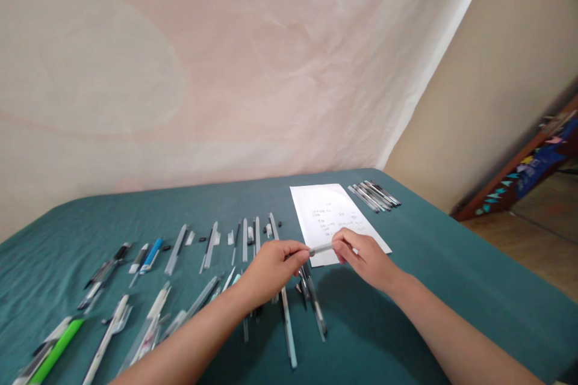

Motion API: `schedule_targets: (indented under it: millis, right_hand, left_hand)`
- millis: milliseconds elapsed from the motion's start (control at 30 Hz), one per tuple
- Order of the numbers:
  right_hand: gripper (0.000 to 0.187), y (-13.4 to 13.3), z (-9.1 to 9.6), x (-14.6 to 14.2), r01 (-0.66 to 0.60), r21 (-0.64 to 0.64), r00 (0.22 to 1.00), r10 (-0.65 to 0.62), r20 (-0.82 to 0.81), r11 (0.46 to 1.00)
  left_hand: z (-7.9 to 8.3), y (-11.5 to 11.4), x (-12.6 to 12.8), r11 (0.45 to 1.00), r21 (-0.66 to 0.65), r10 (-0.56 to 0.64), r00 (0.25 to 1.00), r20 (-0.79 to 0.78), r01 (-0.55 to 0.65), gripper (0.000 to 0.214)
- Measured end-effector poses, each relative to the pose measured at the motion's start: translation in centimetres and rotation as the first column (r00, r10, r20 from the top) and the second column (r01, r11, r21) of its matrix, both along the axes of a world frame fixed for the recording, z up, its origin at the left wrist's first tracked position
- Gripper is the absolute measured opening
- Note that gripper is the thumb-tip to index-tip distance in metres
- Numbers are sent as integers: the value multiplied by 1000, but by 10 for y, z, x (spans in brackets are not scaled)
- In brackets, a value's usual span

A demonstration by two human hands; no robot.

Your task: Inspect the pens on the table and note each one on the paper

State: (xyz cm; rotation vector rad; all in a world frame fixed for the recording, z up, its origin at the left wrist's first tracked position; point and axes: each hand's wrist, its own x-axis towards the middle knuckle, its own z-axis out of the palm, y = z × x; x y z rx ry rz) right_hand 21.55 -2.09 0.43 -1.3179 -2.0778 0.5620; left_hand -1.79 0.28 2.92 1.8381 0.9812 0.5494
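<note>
My left hand [273, 267] and my right hand [363, 255] meet over the teal tablecloth [451, 289], each pinching one end of a thin clear pen [321, 248] held level between them. Both hands are closed on it. Just behind the pen lies a white sheet of paper [332, 216] with faint writing. Several pens and pen parts [212, 246] lie in rows on the cloth to the left of my hands. Under my hands lie more pens [311, 301].
A bundle of dark pens [374, 195] lies beyond the paper at the table's far right. A green pen [56, 349] sits near the front left corner. A pale cloth backdrop [226, 72] hangs behind the table. Wooden floor and a decorated board [528, 171] show at right.
</note>
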Motion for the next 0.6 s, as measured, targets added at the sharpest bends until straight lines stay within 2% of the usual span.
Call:
schedule_targets:
  millis: [67, 133, 200, 267, 333, 433, 467, 533, 600]
  right_hand:
    - [24, 0, 2, 0, -24, 47, 1000, 24, 7, 999]
    - [22, -1, 4, -1, -57, 97, 998, 55, 25, 994]
    - [20, -2, 5, -3, -80, 127, 996, 76, 39, 989]
    - [21, -4, 5, -5, -81, 139, 996, 76, 40, 987]
    - [24, -4, 3, -7, -55, 138, 998, 52, 25, 989]
    - [32, -4, -1, -10, -4, 76, 1000, 6, -29, 997]
    - [34, -3, -2, -11, 5, 38, 999, -3, -52, 999]
    - [36, -1, -7, -12, 3, -43, 995, -8, -99, 999]
    - [37, 1, -11, -13, -10, -116, 990, -7, -141, 993]
  left_hand:
    - [-2, 3, -3, 977, -201, -65, 996, 54, 74, 37]
    - [-6, 8, -7, 907, -388, -106, 982, 158, 161, 41]
    - [-9, 12, -9, 860, -466, -104, 966, 238, 208, 43]
    - [-10, 13, -9, 862, -463, -99, 964, 249, 208, 43]
    - [-10, 10, -7, 910, -382, -94, 977, 189, 162, 42]
    - [-6, 3, -1, 998, -68, -16, 1000, 16, 17, 33]
    - [-5, 1, 0, 998, 63, 22, 999, -30, -20, 29]
    - [-2, -3, 2, 960, 275, 72, 993, -88, -46, 27]
    - [-1, -2, 1, 925, 379, 85, 990, -114, -35, 28]
